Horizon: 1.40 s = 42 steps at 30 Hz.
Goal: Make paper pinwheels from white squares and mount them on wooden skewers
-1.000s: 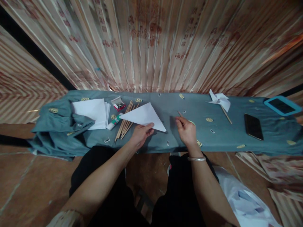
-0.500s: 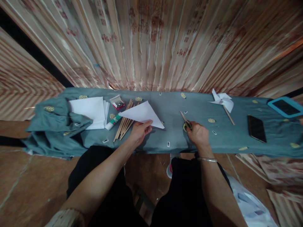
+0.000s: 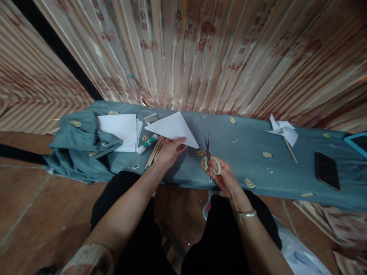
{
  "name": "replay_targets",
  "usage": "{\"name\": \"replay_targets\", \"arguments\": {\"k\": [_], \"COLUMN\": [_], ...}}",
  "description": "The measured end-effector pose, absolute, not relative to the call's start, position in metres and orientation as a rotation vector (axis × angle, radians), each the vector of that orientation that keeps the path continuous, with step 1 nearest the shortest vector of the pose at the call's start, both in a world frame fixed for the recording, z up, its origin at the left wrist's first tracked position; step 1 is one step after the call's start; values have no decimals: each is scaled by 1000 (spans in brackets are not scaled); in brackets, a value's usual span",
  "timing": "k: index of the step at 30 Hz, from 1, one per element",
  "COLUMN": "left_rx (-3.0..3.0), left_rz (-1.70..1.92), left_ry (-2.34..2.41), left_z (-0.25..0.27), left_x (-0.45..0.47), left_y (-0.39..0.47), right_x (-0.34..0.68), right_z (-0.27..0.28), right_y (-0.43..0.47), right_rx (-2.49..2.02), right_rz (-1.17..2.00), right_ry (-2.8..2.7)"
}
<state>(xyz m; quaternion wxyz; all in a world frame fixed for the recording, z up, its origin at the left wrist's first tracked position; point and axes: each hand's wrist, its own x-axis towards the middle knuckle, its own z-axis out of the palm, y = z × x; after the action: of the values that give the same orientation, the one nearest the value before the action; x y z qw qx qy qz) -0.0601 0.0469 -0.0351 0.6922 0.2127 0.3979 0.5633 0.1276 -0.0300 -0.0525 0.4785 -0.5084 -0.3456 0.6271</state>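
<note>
My left hand (image 3: 171,149) pinches the lower edge of a white paper triangle (image 3: 174,128), holding it above the cloth-covered bench. In my right hand (image 3: 225,175) is a pair of scissors (image 3: 208,152) with pale green handles. My fingers are at the handle loops, and the blades point away from me, slightly parted. The scissors are to the right of the paper, apart from it. Partly hidden under the paper and my left hand lie several wooden sticks (image 3: 155,152). A glue stick (image 3: 147,143) with a green and white label lies beside them.
A stack of white paper (image 3: 119,131) lies left on the grey-green cloth (image 3: 183,172). Behind the triangle, a small box (image 3: 150,118) is mostly covered. Further right are a paper pinwheel (image 3: 283,130) on a stick, a dark phone (image 3: 327,170) and a blue-framed tablet (image 3: 355,143). A draped curtain stands behind.
My right hand has lifted the scissors off the cloth and brought them left, closer to the paper. The left hand still holds the triangle. The view has shifted slightly.
</note>
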Motion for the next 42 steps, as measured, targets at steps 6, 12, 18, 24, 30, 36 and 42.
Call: {"name": "replay_targets", "arguments": {"k": [6,12,18,24,30,36,42], "left_rx": [522,510,472,464,450,455,455], "left_rz": [1257,1204,1178,1183,1188,1192,1199], "left_ry": [858,842,859,850,856,854,870], "left_z": [-35,-34,-35,-36,-37,-38,-38], "left_x": [-67,-61,-55,-52,-51,-51,-52], "left_y": [49,45,43,43,42,43,43], "right_x": [117,115,116,119,118,118,117], "right_z": [-48,-49,-50,-50,-51,-51,-53], "right_y": [-38,-37,-38,-39,-39,-38,-38], "right_rx": [-1235,-1215,-1217,-1215,-1209,-1217,-1227], "right_rz": [1646,1658,1621,1621,1623,1616,1618], "right_ry": [-1083,-1092,-1177,-1179,-1171,-1179,-1151]}}
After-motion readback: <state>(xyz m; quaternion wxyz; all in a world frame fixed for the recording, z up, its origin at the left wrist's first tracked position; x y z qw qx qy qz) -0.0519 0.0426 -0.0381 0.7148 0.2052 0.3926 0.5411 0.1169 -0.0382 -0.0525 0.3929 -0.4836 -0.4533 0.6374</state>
